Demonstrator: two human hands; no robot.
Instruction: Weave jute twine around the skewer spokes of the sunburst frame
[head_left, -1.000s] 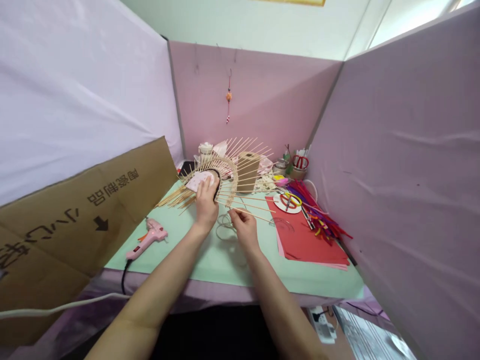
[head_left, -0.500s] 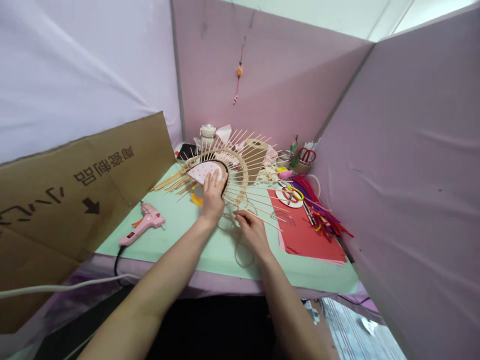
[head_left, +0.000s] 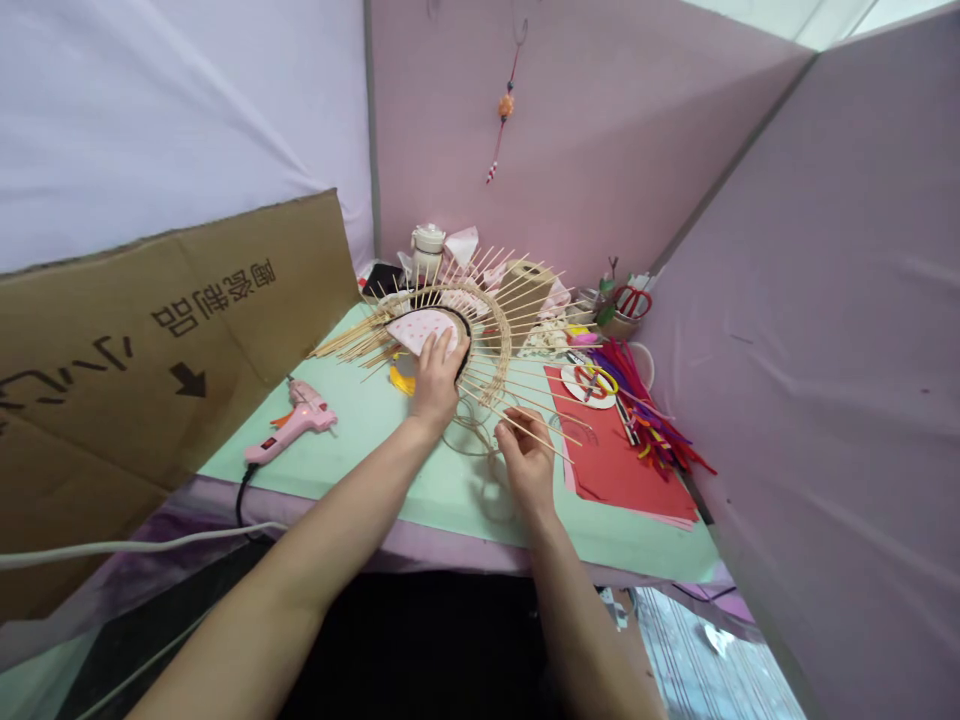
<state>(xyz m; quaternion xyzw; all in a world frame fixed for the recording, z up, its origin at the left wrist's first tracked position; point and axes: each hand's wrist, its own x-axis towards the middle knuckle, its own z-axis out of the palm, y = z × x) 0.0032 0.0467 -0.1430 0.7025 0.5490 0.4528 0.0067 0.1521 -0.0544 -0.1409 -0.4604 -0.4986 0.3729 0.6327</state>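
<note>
A sunburst-shaped craft of thin sticks and woven twine lies on the table. A pink dotted fabric piece with a dark rim covers part of its centre. Across that fabric and rim rests my left hand, its fingers gripping the centre. My right hand is at the lower right sticks, fingers pinched on twine. A loose loop of twine trails on the table between both hands. The exact point of the pinch is partly hidden by the fingers.
A pink glue gun with a black cord lies left, before a cardboard sheet. To the right are red paper sheets, a white disc with scissors, and pipe cleaners. A twine roll and white jar stand behind.
My right hand has shifted right and turned, with fingers now curled up beside the lower sticks. My left hand stays on the centre. The whole view has moved slightly.
</note>
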